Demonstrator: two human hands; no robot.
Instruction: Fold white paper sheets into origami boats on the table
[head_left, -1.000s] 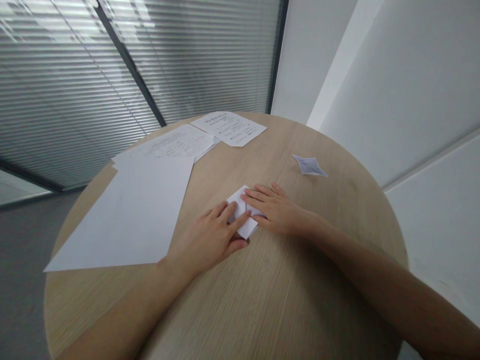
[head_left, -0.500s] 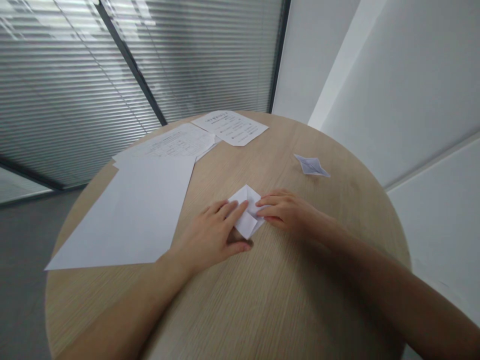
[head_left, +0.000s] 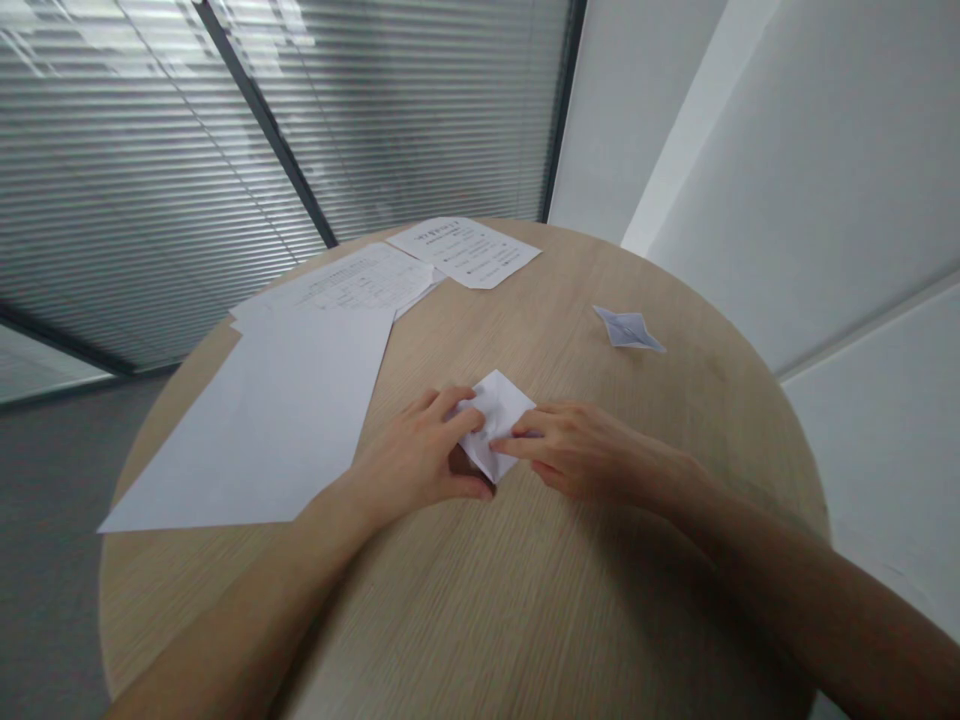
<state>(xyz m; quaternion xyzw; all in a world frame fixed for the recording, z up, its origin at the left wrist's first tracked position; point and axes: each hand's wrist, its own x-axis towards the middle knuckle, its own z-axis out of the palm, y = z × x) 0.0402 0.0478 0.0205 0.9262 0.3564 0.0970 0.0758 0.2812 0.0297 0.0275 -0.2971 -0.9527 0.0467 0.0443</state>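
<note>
A small white folded paper (head_left: 504, 402) lies on the table between my hands, one corner pointing away from me. My left hand (head_left: 416, 452) grips its left side, fingers bent over the edge and thumb by the near corner. From the right, my right hand (head_left: 581, 448) presses its outstretched index fingertip onto the near half of the paper, while its other fingers curl at the right edge. Part of the paper's left and right sides is hidden under my fingers.
A folded paper shape (head_left: 630, 331) with pointed ends sits at the back right of the round wooden table (head_left: 480, 600). Left lies a large blank sheet (head_left: 270, 420), with printed sheets (head_left: 469, 252) behind it. Window blinds (head_left: 420, 110) and a white wall (head_left: 847, 160) stand beyond the table.
My right index finger has moved left and nearer to me across the paper. The small flap near the close corner no longer shows. My left fingers are more bent.
</note>
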